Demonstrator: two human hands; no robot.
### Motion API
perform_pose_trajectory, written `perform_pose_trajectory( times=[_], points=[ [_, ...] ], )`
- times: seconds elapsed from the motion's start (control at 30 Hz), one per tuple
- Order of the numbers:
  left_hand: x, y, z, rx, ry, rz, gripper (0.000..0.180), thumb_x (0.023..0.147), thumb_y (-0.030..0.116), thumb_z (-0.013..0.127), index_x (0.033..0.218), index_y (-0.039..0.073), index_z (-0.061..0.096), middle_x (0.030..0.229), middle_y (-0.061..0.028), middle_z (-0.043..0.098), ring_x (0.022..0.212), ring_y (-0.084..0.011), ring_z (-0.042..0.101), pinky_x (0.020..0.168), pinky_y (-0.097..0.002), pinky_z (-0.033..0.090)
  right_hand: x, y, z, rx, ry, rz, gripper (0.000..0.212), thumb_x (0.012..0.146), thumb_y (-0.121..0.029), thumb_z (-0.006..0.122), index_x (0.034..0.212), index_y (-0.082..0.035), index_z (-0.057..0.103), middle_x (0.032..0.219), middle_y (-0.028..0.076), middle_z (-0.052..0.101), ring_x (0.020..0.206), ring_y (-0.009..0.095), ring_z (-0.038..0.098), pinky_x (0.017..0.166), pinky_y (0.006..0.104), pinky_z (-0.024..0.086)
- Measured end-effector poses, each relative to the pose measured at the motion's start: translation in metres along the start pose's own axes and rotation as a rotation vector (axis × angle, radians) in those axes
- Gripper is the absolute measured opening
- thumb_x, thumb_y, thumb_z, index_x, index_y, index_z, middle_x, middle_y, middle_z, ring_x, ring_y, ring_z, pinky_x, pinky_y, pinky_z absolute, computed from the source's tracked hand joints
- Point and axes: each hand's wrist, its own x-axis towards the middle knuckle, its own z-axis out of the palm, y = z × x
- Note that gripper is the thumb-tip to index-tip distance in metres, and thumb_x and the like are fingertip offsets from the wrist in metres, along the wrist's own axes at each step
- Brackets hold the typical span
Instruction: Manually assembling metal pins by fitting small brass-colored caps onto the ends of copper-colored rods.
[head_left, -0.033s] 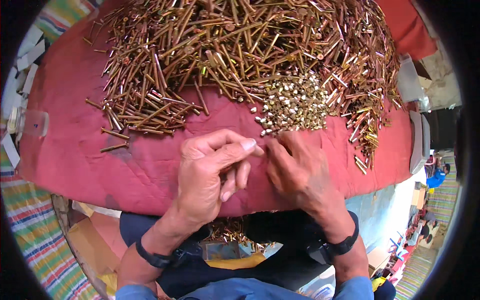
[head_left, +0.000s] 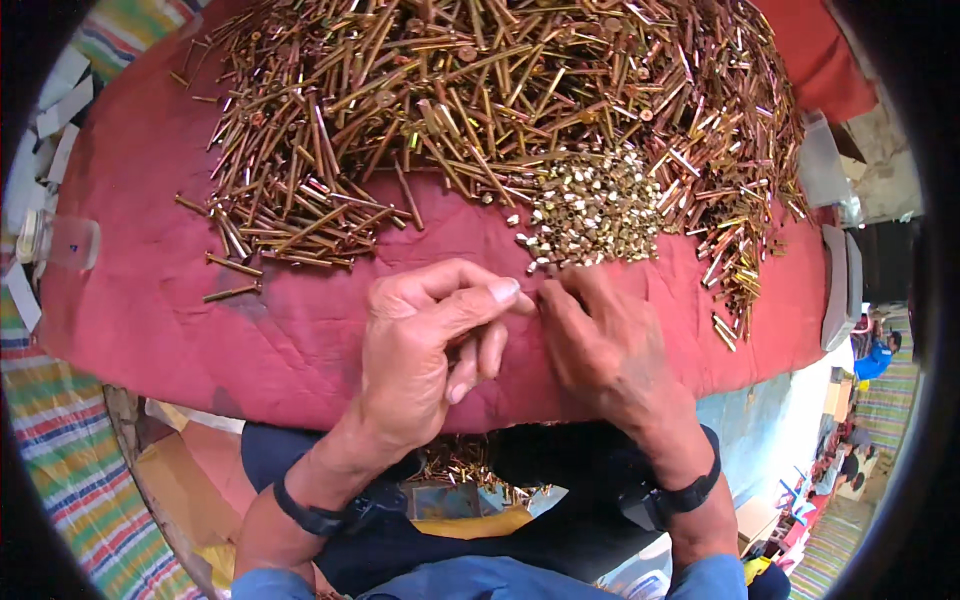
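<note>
Over the red cloth-covered counter (head_left: 250, 350), the bare left hand (head_left: 420, 330), thumb on bent forefinger, and the curled bare right hand (head_left: 612, 345) nearly meet, any grip impossible to tell, just nearside of the small shiny gold-coloured metal pieces (head_left: 595, 210) heaped against long, slender, copper-gold, flat-headed metal fasteners (head_left: 400, 100).

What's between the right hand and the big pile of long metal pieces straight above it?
A heap of small, shiny metal pieces lies between the right hand and the big pile, as the head view shows.
</note>
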Motion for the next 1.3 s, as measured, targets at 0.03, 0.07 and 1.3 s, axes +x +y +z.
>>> perform_pose_trajectory(
  times=[0.03, 0.07, 1.3],
  points=[
    [0.0, 0.0, 0.0, -0.007, -0.02, -0.003, 0.024, 0.098, 0.016, 0.059, 0.091, -0.006, 0.068, 0.056, -0.0079, 0.058, 0.034, -0.0057, 0.038, 0.035, -0.02, 0.026, -0.005, 0.003, 0.0, -0.004, -0.04, 0.018, 0.022, 0.084, -0.005, 0.064, 0.105, 0.003, 0.063, 0.095, 0.012, 0.059, 0.082, 0.026, 0.065, 0.068, 0.0368, 0.054],
    [0.0, 0.0, 0.0, -0.013, -0.042, -0.006, 0.024, 0.097, 0.015, 0.059, 0.092, -0.006, 0.068, 0.056, -0.0082, 0.058, 0.033, -0.0058, 0.037, 0.035, -0.0201, 0.026, -0.007, 0.001, -0.001, 0.001, -0.038, 0.015, 0.022, 0.084, -0.005, 0.064, 0.105, 0.003, 0.063, 0.095, 0.012, 0.059, 0.082, 0.026, 0.065, 0.068, 0.0368, 0.054],
    [-0.006, -0.023, 0.017, -0.01, -0.297, -0.146, 0.009, 0.08, 0.001, 0.064, 0.081, -0.001, 0.056, 0.059, -0.0041, 0.054, 0.046, -0.0074, 0.044, 0.042, -0.0239, 0.03, -0.031, -0.009, -0.04, 0.666, -0.085, 0.241, 0.011, 0.09, -0.005, 0.067, 0.084, -0.003, 0.059, 0.066, 0.009, 0.05, 0.054, 0.026, 0.054, 0.045, 0.0385, 0.038]
  ],
)
